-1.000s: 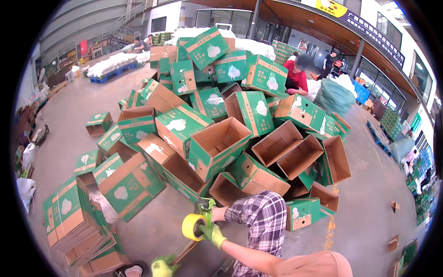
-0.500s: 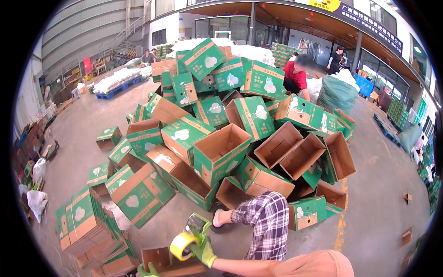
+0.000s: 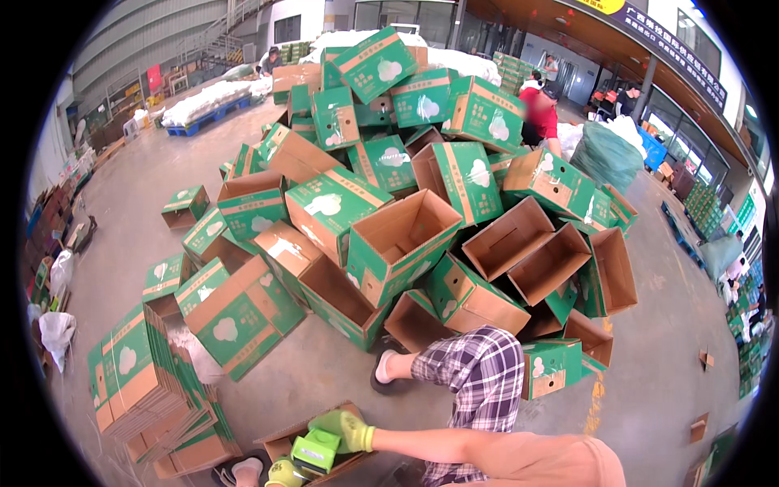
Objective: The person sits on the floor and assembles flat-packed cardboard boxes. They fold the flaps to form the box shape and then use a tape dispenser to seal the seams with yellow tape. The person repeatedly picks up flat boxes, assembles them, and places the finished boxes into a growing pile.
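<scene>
- Right hand [image 3: 344, 430], gloved, is grasping the green tape dispenser [image 3: 316, 450] at the brown carton [image 3: 279, 446], near left.
- Left hand [image 3: 284, 473] is showing just beside the dispenser; I cannot tell its grip.
- Bracing the carton and holding the dispenser square is probably serving best.

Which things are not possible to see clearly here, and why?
In the head view:
Left hand: cut off by the lower edge; its grip is unclear.
Open carton: inside partly covered by right hand and green tape dispenser.
Person in red: legs hidden behind piled cartons.
Green stacks near right rim: too small, blurred.
</scene>
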### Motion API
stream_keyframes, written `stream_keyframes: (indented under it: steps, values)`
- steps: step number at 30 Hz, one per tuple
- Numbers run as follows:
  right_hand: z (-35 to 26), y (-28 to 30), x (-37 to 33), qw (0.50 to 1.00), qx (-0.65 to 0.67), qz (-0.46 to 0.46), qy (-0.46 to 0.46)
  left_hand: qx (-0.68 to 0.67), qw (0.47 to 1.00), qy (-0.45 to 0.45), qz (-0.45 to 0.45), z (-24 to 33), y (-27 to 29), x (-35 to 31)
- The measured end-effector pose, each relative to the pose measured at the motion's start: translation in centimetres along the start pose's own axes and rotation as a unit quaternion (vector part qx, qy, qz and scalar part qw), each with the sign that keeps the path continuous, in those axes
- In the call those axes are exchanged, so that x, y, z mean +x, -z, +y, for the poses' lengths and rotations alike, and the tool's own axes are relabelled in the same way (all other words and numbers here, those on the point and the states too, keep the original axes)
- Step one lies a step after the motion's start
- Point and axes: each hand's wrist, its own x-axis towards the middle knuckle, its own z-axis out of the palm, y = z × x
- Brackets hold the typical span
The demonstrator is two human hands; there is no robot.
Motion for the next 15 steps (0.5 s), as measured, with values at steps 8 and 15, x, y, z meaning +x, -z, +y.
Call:
stream_keyframes:
  steps: [8,15]
  values:
    - [3.0,-4.4,4.5,0.929,0.135,-0.305,-0.160,-0.034,0.990,-0.041,0.129,0.5,1.9,-8.3]
    - [4.6,5.7,13.4,0.914,0.344,0.072,-0.203,-0.208,0.805,0.298,0.469,-2.5,-4.5,0.4]
